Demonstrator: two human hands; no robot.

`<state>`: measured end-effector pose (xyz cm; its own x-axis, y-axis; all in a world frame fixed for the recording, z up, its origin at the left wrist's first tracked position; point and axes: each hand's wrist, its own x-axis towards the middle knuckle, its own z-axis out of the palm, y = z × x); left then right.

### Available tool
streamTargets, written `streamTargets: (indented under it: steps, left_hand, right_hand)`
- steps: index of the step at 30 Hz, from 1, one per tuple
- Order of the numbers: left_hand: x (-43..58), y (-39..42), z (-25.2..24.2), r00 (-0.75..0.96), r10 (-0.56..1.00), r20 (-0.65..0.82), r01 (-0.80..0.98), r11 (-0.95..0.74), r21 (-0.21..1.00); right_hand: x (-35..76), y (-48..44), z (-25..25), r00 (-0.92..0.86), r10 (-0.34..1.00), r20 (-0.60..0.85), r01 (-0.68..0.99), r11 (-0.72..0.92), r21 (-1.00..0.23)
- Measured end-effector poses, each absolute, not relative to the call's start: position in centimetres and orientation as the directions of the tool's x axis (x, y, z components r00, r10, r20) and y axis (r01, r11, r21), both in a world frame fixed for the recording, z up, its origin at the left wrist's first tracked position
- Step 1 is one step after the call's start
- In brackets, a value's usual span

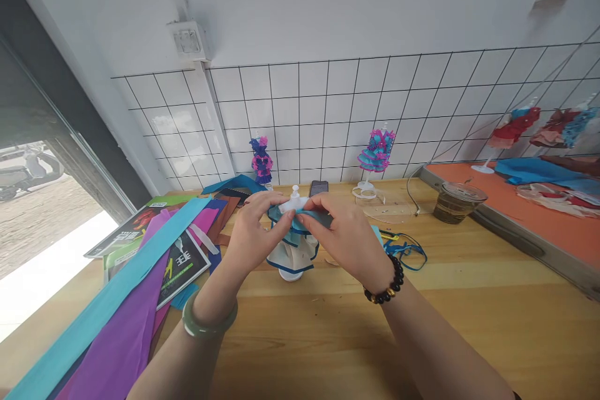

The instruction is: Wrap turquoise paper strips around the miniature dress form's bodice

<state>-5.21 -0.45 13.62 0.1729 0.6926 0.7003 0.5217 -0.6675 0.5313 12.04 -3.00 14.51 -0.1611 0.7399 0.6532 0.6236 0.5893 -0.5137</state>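
Observation:
A small white doll-sized dress form (295,197) stands upright on the wooden table in front of me. It wears a white skirt (291,252) edged in dark blue. My left hand (257,225) is at its left side, thumb and fingers pinching the blue fabric (307,215) at the upper part. From the right, my right hand (338,228) pinches the same blue fabric, its thumb close to the left thumb. The fingers partly cover the form's body. Its round white base (290,274) shows below the skirt.
Coloured strips (122,287) lie over magazines (182,269) at left. Behind stand two dressed forms, one purple-pink (261,161) and one turquoise-pink (376,151), near a phone (319,187). Blue ribbon scraps (407,252), a cup of brown liquid (457,203) and an orange surface (478,184) are at right.

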Motion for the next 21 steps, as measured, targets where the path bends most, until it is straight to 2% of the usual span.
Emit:
streamTargets:
  steps: [3,5,8,21]
  left_hand:
    - [-5.6,-0.2,13.7,0.081,0.758,0.647,0.539,-0.580,0.611]
    - [-6.0,0.0,13.7,0.017,0.801,0.598,0.534,-0.513,0.672]
    - [-6.3,0.3,13.7,-0.040,0.829,0.557,0.522,-0.458,0.719]
    - [-6.2,-1.3,15.0,-0.034,0.859,0.511,0.523,-0.420,0.742]
  right_hand:
    - [12.0,-3.0,14.5,-0.266,0.596,0.757,0.664,0.683,-0.305]
    - [11.7,-3.0,14.4,-0.371,0.516,0.772,0.657,0.734,-0.175]
    - [11.1,-2.8,14.1,-0.454,0.446,0.771,0.652,0.757,-0.054]
    - [10.4,-2.7,13.4,-0.440,0.213,0.872,0.630,0.765,0.131]
